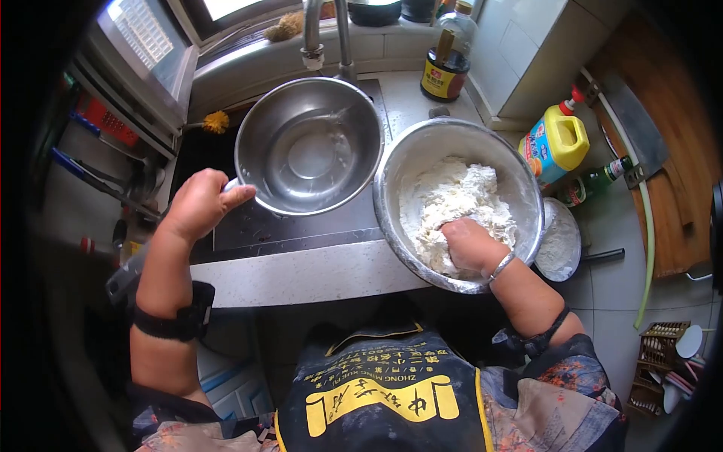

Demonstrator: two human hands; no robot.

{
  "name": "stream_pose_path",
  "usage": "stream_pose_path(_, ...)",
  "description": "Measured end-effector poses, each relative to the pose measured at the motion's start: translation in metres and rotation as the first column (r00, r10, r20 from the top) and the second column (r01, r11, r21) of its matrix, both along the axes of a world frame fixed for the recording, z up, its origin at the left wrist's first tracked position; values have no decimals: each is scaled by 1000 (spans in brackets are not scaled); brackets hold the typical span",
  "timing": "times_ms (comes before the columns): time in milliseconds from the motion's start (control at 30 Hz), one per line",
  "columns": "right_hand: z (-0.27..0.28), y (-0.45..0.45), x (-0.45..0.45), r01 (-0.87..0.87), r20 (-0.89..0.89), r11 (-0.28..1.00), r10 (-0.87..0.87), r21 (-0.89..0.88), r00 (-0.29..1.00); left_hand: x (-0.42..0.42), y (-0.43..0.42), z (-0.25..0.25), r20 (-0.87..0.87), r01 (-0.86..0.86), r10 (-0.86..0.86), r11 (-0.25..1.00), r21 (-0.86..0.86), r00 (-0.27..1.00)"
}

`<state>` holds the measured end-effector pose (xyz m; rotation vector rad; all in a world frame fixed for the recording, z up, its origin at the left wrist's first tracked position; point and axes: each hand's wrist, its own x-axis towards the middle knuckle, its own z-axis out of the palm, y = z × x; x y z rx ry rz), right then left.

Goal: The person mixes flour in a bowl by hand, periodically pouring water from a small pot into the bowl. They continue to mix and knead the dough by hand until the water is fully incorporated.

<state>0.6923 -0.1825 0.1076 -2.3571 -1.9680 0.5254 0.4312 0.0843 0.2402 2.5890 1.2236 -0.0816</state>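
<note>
Near edge: black apron with yellow print [380, 399] is worn. Just beyond, white, floury, ragged dough [468, 192] is seen: clumpy, rough-surfaced, not smooth, with loose flour smeared up the inside of a wide silver metal bowl [390, 226]. Dough is contained in that bowl, right side of the pale table [301, 280]; the bowl's near rim is extended past the front edge.

Right hand [473, 247] is pushed into the near part of the dough, fingertips buried; whether they are closed can't be told. Silver bracelet [502, 266] is worn on that wrist, by the bowl rim. Dough is placed well apart from the left hand [202, 202], to its right. Left hand is clamped on the short handle [235, 184] of a shiny round steel pan [312, 154]. Hands are kept apart.

Right of the bowl, a round dish of white powder [558, 242] is set beside it. Pan is held over the black glass surface [263, 239]; contact can't be told. Farther: yellow bottle with red cap [556, 143], green glass bottle [597, 183], dark jar with yellow label [444, 75]. Metal faucet [343, 45] is located behind the pan.
</note>
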Motion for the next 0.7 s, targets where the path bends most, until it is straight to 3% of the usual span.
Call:
stream_pose_path(133, 2, -1, -1, 13, -37, 999, -12, 34, 999, 42, -8, 16, -86, 82, -67, 980, 183, 994)
stream_pose_path(300, 3, -2, 0, 41, -80, 998, -38, 41, 996, 80, -21, 32, -221, 135, -79, 959, 248, 972)
stream_pose_path(400, 0, -1, 2, 28, -67, 1000, -28, -3, 997, 88, -21, 29, -215, 164, -97, 934, 319, 972)
stream_pose_path(500, 0, -1, 2, 26, -80, 1000, -27, -7, 996, 85, -14, 15, -51, 173, -167, 893, 415, 985)
stream_pose_path(600, -5, -1, 5, 17, -85, 1000, -16, 21, 996, 85, -10, 22, -183, 97, -61, 976, 195, 981)
stream_pose_path(700, -4, 0, 5, 23, -96, 1000, -22, 17, 995, 76, -5, 19, -128, 24, -7, 991, 131, 992)
